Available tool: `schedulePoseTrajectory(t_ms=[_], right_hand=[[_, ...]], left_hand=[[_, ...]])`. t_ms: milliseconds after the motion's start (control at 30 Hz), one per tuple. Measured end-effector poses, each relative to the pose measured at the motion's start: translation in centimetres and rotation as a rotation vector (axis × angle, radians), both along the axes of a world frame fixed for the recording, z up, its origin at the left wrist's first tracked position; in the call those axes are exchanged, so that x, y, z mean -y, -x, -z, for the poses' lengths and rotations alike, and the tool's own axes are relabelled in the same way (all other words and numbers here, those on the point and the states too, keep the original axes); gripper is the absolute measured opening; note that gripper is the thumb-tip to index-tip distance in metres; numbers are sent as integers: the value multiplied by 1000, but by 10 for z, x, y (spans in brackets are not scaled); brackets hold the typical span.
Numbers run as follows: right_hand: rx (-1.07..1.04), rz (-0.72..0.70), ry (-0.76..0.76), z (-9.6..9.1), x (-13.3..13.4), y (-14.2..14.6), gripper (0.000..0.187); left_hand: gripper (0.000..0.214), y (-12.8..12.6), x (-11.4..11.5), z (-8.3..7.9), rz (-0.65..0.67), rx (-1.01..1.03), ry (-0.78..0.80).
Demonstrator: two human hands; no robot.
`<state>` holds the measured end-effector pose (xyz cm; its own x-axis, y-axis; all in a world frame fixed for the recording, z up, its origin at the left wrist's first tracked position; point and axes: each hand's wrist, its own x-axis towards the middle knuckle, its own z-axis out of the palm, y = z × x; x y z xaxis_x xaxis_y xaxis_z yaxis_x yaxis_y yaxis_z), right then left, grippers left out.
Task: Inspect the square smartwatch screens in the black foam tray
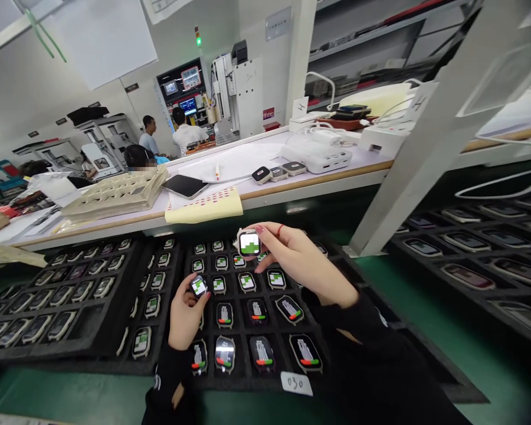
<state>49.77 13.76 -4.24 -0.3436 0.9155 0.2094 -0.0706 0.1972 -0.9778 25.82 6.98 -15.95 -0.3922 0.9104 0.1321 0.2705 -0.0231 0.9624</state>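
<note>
My right hand [287, 251] grips a smartwatch body [249, 243] by its edges, raised over the far part of a black foam tray [239, 378]. Its lit screen shows white and green blocks. Lower and to the left, my left hand [188, 310] pinches another smartwatch body [199, 286] between thumb and fingers, also with a white and green screen. Several more watch bodies sit in the tray's pockets; those nearer me, such as one watch [305, 352], show white text with red and green bars. A label marked 030 [296, 383] lies at the tray's near edge.
More trays of watches stand left [71, 295] and right [473, 242]. A slanted metal post [407, 147] rises right of my right hand. The shelf beyond holds a phone [186, 186], an egg-carton-like tray [115, 192], small dark square devices [278, 172] and white chargers [318, 153]. People sit farther back.
</note>
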Motion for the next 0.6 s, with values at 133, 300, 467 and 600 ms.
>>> schedulePoseTrajectory(t_ms=[133,300,467,600], right_hand=[[51,16,-15,1,0,-1,33],[77,36,-80,3,-1,-4,35],[113,70,-115,4,-2,-4,37],[113,85,-129,5,-4,-5,35]], left_hand=[[63,1,0,3,-6,1,-1],[62,0,2,0,11,-10,9],[63,-1,2,-3,11,-22,18],[62,-2,2,-2,3,-22,7]])
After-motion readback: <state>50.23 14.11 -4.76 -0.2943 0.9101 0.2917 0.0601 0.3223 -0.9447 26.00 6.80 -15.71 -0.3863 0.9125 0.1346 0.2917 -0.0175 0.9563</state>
